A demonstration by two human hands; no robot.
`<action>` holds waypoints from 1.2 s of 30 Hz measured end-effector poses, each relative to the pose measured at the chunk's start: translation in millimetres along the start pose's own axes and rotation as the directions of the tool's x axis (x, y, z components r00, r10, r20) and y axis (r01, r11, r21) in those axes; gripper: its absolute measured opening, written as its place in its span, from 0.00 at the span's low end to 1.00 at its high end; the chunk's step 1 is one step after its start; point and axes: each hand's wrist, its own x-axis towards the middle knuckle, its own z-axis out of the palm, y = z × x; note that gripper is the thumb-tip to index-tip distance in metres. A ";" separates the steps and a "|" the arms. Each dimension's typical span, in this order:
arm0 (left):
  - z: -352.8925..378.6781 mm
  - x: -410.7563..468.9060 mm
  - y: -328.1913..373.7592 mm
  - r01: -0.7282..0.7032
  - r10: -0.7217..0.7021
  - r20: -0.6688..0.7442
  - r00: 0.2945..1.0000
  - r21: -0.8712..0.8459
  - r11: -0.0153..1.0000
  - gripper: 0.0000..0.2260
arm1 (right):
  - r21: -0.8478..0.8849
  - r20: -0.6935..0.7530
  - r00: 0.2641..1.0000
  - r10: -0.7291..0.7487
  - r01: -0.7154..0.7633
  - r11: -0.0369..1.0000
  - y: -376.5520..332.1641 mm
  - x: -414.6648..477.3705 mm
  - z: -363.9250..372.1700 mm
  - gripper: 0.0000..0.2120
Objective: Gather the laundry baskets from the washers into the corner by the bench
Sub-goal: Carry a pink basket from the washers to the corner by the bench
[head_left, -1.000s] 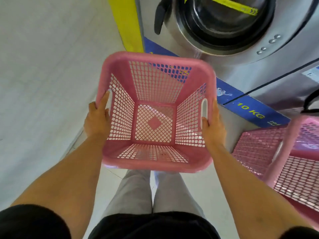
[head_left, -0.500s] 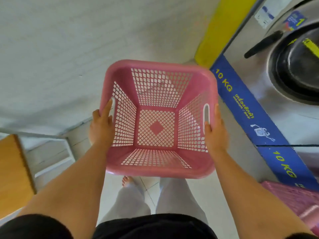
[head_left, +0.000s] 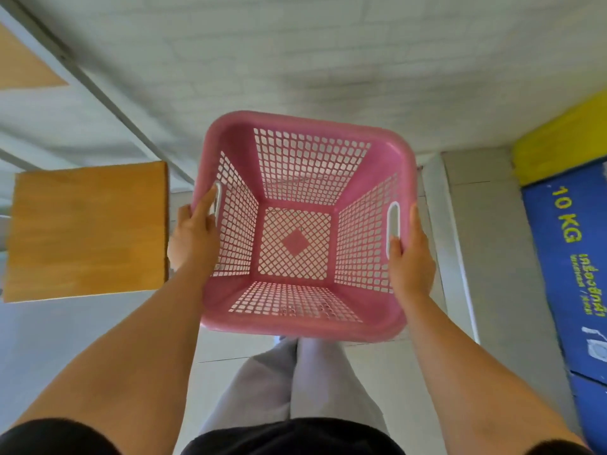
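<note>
- "10 KG" in yellow letters stands on the blue panel at the right edge of the frame, the letters running sideways down the panel.
- Below it on the same panel are two short lines of smaller yellow-green writing in a non-Latin script; too small and blurred to read.
- Lower on the panel, at the lower right of the frame, is a small white drawing; what it shows cannot be made out.

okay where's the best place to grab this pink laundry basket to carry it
Probably by the two slotted handles in opposite side walls of the pink basket, coming from outside each side. The left hand and right hand hold it there now, keeping it level.
</note>
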 end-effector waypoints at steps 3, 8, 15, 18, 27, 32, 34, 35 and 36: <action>3.3 12.4 -22.9 0.078 -0.078 -0.019 0.997 -0.017 0.997 0.20 | -0.008 0.039 0.998 -0.041 0.042 0.999 -14.8 12.2 29.5 0.30; 22.4 35.5 -52.6 0.191 -0.189 0.042 0.981 -0.040 0.981 0.23 | -0.020 0.073 0.993 -0.089 0.091 0.996 -27.5 31.4 73.5 0.31; 67.5 67.7 -75.2 0.246 -0.247 0.095 0.964 0.022 0.969 0.36 | -0.047 0.068 0.991 -0.119 0.123 0.991 -24.0 49.0 130.5 0.30; 84.4 80.0 -84.7 0.252 -0.254 0.092 0.963 0.031 0.967 0.36 | -0.043 0.064 0.991 -0.121 0.124 0.991 -21.1 55.0 152.4 0.30; 129.5 125.2 -95.6 0.255 -0.255 0.053 0.965 0.013 0.967 0.34 | -0.033 0.048 0.992 -0.115 0.117 0.993 -8.9 82.1 203.4 0.29; 147.7 144.0 -106.3 0.217 -0.218 0.034 0.975 0.042 0.975 0.31 | -0.025 0.091 0.988 -0.129 0.132 0.991 -11.3 101.5 224.9 0.29; 148.5 148.9 -110.9 0.214 -0.219 0.064 0.974 0.075 0.974 0.34 | -0.040 0.113 0.982 -0.150 0.155 0.987 -14.7 109.7 231.0 0.29; 148.2 150.0 -112.1 0.218 -0.225 0.082 0.971 0.093 0.972 0.35 | -0.053 0.124 0.980 -0.153 0.160 0.986 -16.1 113.0 231.6 0.30; 147.6 150.3 -112.8 0.217 -0.228 0.093 0.969 0.111 0.970 0.36 | -0.065 0.140 0.979 -0.151 0.161 0.985 -17.4 115.0 230.8 0.30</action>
